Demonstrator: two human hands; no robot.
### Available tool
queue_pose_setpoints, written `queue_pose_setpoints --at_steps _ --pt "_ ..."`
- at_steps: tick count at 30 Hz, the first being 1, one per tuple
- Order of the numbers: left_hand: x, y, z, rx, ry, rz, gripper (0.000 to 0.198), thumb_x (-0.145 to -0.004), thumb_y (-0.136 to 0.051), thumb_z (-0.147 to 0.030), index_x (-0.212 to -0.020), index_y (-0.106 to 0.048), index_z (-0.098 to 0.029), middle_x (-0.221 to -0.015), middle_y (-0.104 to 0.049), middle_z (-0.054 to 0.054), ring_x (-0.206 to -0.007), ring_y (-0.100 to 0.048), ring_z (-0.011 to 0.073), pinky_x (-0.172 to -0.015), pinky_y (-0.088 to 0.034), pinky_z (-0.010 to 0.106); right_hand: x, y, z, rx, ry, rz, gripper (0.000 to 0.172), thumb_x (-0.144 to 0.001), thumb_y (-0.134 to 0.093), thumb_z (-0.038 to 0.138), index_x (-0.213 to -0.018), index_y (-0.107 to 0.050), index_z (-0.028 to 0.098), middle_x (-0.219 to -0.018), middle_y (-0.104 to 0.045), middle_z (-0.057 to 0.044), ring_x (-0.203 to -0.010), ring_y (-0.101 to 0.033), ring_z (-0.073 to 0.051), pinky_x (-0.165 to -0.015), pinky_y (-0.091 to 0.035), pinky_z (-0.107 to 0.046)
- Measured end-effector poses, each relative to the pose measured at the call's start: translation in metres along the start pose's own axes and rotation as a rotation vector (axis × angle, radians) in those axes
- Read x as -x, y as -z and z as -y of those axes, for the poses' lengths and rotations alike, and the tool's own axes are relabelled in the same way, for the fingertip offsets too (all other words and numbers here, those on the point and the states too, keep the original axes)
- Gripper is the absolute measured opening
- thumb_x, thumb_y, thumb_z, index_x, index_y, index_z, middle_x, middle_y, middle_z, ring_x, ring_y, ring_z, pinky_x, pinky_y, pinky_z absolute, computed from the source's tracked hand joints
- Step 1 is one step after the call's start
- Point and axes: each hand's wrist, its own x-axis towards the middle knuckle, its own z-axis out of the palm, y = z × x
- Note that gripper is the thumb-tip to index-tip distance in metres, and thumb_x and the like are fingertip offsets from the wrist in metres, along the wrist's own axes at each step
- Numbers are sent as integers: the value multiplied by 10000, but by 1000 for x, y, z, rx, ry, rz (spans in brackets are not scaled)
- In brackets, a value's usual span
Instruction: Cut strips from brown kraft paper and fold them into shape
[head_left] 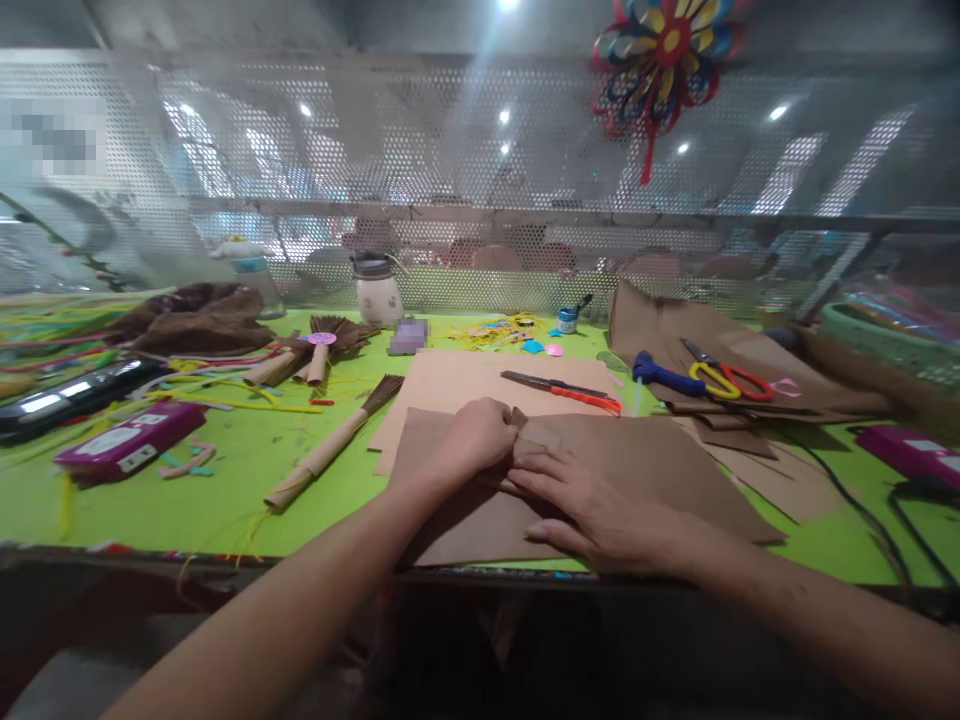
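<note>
A large sheet of brown kraft paper (660, 470) lies in front of me at the table's near edge. My left hand (480, 437) is closed at the paper's middle, its fingers bunched on a small folded piece of brown paper (538, 433); the exact grip is partly hidden. Beside it, my right hand (589, 500) lies flat with fingers stretched out, touching the paper. Behind both hands, a red-handled utility knife (562, 390) rests on lighter tan cardboard (442, 375).
On the left are a rolled paper broom shape (330, 450), a purple power strip (131, 442) and yellow cords. Scissors (727, 375) and a blue glue gun (667, 375) lie on crumpled brown paper at the right. A jug (377, 290) stands at the back on the green table (352, 520).
</note>
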Motion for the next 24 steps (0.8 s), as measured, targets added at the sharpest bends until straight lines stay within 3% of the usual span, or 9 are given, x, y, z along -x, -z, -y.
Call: queue_pose_setpoints --at_steps 6,11,14,20,24 --pt "-1 2 -1 -80 -16 67 199 -684 -508 -174 -753 -694 -166 -711 -696 97 -589 -573 185 -551 -375 269 0 18 3 -20 26 -9 498 -905 -481 419 -1345 -471 186 -1375 -481 -109 -1269 -398 -250 -1073 -315 -420" --pt "-3 3 0 -139 -4 88 219 -703 -506 -186 -798 -703 -184 -752 -715 88 -617 -609 196 -547 -402 264 -8 35 -3 62 -137 -120 320 -943 -409 283 -1189 -588 182 -1212 -606 -94 -1137 -513 -223 -1002 -392 -410" --pt "-2 3 -1 -176 5 76 227 -742 -487 -204 -827 -698 -188 -786 -719 93 -662 -632 201 -573 -425 265 -13 27 -8 89 -129 -81 294 -919 -465 325 -1111 -620 164 -1190 -600 -116 -1117 -518 -249 -977 -416 -430" --pt "-1 3 -1 -235 12 61 192 -768 -496 -224 -807 -674 -165 -761 -701 111 -698 -651 227 -599 -457 283 -11 9 -16 81 -74 -71 330 -906 -488 339 -1154 -596 150 -1241 -553 -144 -1158 -485 -266 -984 -412 -449" --pt "4 8 3 -273 14 -26 253 -817 -481 -266 -976 -623 -129 -897 -669 146 -814 -635 265 -691 -485 345 -10 8 -18 118 -69 -69 329 -906 -485 340 -1137 -607 140 -1220 -562 -150 -1130 -494 -272 -965 -419 -463"
